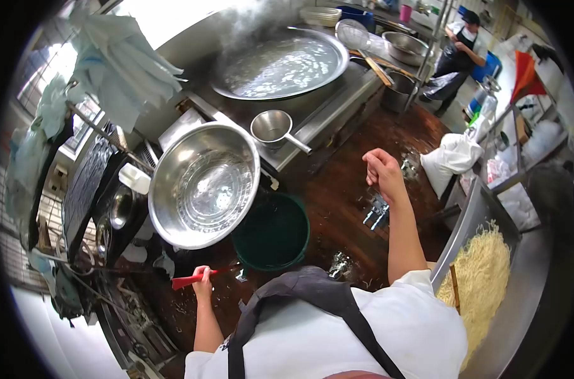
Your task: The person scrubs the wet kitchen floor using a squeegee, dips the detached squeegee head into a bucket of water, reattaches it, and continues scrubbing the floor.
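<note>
Low at the left, my left hand (202, 283) is closed around a long red plastic tool (187, 281); its exact kind is unclear. Just above that hand is a large shiny metal basin (164, 189), tilted, with water in it. A dark green bucket (271, 234) stands partly behind the basin's right side. My right hand (383, 174) is raised over the wet floor on the right, its fingers curled in with nothing visible in them. A metal saucepan (272, 128) with a long handle sits on the counter beyond the basin.
A wide steaming pan of water (280, 63) fills the stove. Right of me, a metal tray (448, 249) holds pale noodles (480, 265) and a stick. A white sack (451, 161) stands by the shelves. Cloths (119, 63) hang left. Another person (457, 54) stands far back.
</note>
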A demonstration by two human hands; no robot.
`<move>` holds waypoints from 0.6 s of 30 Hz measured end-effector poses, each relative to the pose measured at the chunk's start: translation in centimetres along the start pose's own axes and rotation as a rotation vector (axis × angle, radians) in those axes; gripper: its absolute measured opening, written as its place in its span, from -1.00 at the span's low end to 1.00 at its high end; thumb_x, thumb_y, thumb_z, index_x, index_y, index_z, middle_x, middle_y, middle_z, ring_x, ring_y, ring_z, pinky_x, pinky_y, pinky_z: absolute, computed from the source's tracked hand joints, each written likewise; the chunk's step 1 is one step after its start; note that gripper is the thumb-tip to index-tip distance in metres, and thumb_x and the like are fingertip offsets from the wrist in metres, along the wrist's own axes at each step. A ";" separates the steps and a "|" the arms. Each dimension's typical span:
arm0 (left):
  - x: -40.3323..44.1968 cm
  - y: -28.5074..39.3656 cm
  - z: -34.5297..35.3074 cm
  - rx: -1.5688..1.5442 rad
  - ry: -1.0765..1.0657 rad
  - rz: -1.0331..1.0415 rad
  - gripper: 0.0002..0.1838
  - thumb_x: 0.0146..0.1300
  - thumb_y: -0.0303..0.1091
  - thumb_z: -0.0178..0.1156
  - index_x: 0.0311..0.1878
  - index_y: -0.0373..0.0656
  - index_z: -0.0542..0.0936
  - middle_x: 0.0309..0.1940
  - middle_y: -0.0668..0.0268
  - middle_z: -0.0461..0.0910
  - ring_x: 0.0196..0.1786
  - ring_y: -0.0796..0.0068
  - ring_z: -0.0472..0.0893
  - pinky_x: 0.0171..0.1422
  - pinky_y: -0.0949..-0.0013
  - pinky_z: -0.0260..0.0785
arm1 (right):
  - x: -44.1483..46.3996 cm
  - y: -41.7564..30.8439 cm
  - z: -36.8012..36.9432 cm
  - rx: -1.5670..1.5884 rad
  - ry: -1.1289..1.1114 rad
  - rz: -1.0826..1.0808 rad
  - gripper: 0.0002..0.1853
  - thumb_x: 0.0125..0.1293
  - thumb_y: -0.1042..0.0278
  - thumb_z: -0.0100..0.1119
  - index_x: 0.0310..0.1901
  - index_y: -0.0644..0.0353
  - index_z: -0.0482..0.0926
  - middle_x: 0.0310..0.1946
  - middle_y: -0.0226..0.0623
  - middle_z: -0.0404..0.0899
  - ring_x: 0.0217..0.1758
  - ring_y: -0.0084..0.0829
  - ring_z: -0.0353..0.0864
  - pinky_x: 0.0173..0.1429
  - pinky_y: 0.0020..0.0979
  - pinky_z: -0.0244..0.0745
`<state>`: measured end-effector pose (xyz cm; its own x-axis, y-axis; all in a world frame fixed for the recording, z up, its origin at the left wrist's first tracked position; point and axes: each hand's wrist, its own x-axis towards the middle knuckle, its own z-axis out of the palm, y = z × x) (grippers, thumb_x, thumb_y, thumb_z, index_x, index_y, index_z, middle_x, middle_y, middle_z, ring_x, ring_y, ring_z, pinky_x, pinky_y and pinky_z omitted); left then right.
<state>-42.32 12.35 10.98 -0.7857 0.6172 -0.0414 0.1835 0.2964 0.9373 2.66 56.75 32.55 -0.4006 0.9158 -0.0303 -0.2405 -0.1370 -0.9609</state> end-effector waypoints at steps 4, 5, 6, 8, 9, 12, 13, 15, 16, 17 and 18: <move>0.3 0.2 0.6 0.033 -0.007 0.012 -0.86 0.40 -0.38 0.16 -0.19 -0.28 0.59 -0.36 0.26 0.66 -0.25 0.44 0.65 -0.02 0.36 0.49 | 0.3 -0.9 -0.2 0.057 0.026 -0.037 -0.84 0.50 0.30 0.13 -0.23 0.19 0.55 -0.63 -0.61 0.26 -0.61 -0.71 0.24 -0.46 -0.54 0.30; 0.3 0.2 0.7 0.037 -0.012 0.014 -0.86 0.40 -0.38 0.16 -0.19 -0.27 0.59 -0.36 0.26 0.66 -0.26 0.44 0.65 -0.02 0.36 0.49 | 0.3 -0.9 -0.2 0.058 0.025 -0.038 -0.84 0.50 0.30 0.13 -0.22 0.19 0.55 -0.63 -0.61 0.27 -0.61 -0.71 0.24 -0.46 -0.54 0.31; 0.3 0.6 0.8 0.042 -0.017 0.015 -0.86 0.40 -0.39 0.16 -0.19 -0.27 0.59 -0.36 0.26 0.66 -0.26 0.45 0.64 -0.03 0.36 0.49 | 0.3 -0.8 -0.3 0.059 0.022 -0.039 -0.84 0.50 0.30 0.13 -0.22 0.19 0.55 -0.62 -0.61 0.27 -0.61 -0.72 0.24 -0.47 -0.54 0.31; 0.4 0.7 1.1 0.041 -0.024 0.021 -0.86 0.40 -0.39 0.16 -0.18 -0.27 0.59 -0.36 0.26 0.66 -0.27 0.46 0.64 -0.03 0.37 0.49 | 0.4 -0.5 -0.5 0.051 0.015 -0.039 -0.84 0.50 0.29 0.14 -0.21 0.19 0.55 -0.62 -0.60 0.28 -0.61 -0.71 0.25 -0.47 -0.54 0.32; 0.5 0.4 1.1 0.036 -0.027 0.027 -0.87 0.40 -0.39 0.16 -0.18 -0.27 0.59 -0.36 0.26 0.66 -0.27 0.46 0.64 -0.04 0.38 0.49 | 0.5 -0.1 -0.6 0.042 0.011 -0.039 -0.83 0.50 0.28 0.15 -0.21 0.19 0.55 -0.62 -0.60 0.28 -0.62 -0.70 0.26 -0.48 -0.53 0.33; 0.9 0.1 1.2 0.013 -0.029 0.029 -0.87 0.41 -0.39 0.16 -0.18 -0.27 0.58 -0.36 0.27 0.65 -0.27 0.47 0.63 -0.04 0.39 0.48 | 0.9 0.6 -0.7 0.029 0.012 -0.014 -0.83 0.49 0.27 0.16 -0.20 0.19 0.55 -0.61 -0.59 0.29 -0.62 -0.69 0.28 -0.48 -0.53 0.35; 1.0 0.0 1.3 0.004 -0.029 0.025 -0.87 0.41 -0.39 0.16 -0.18 -0.27 0.58 -0.36 0.27 0.65 -0.27 0.47 0.63 -0.04 0.39 0.48 | 0.9 0.6 -0.7 0.026 0.015 0.001 -0.83 0.49 0.27 0.17 -0.20 0.19 0.55 -0.61 -0.59 0.30 -0.62 -0.69 0.28 -0.48 -0.53 0.35; 1.1 0.2 1.3 0.020 -0.032 0.031 -0.87 0.42 -0.39 0.16 -0.18 -0.26 0.58 -0.36 0.27 0.65 -0.27 0.47 0.63 -0.05 0.39 0.48 | 1.1 0.6 -0.7 0.021 0.010 0.001 -0.84 0.49 0.27 0.17 -0.19 0.19 0.55 -0.60 -0.59 0.30 -0.61 -0.69 0.29 -0.48 -0.54 0.35; 1.1 0.6 1.3 0.025 -0.033 0.032 -0.87 0.42 -0.38 0.16 -0.18 -0.26 0.58 -0.36 0.27 0.65 -0.27 0.47 0.63 -0.05 0.39 0.48 | 1.1 0.6 -0.6 0.022 0.006 0.000 -0.84 0.49 0.27 0.17 -0.19 0.19 0.55 -0.60 -0.59 0.31 -0.62 -0.69 0.29 -0.48 -0.54 0.35; 1.1 0.9 1.3 0.031 -0.032 0.033 -0.87 0.42 -0.38 0.16 -0.18 -0.26 0.58 -0.36 0.27 0.65 -0.28 0.47 0.63 -0.05 0.38 0.48 | 1.2 0.5 -0.5 0.025 0.000 -0.003 -0.84 0.49 0.27 0.17 -0.19 0.19 0.55 -0.60 -0.59 0.31 -0.62 -0.69 0.29 -0.48 -0.54 0.35; 1.1 0.9 1.3 0.036 -0.032 0.032 -0.86 0.42 -0.36 0.16 -0.19 -0.26 0.58 -0.36 0.27 0.65 -0.27 0.47 0.63 -0.04 0.37 0.48 | 1.3 0.5 -0.4 0.022 -0.004 -0.005 -0.84 0.49 0.27 0.17 -0.19 0.19 0.55 -0.60 -0.59 0.31 -0.62 -0.69 0.28 -0.48 -0.54 0.35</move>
<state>-42.24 14.26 11.35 -0.7601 0.6494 -0.0230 0.2298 0.3017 0.9253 2.37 58.04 31.93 -0.4025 0.9151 -0.0245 -0.2619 -0.1408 -0.9548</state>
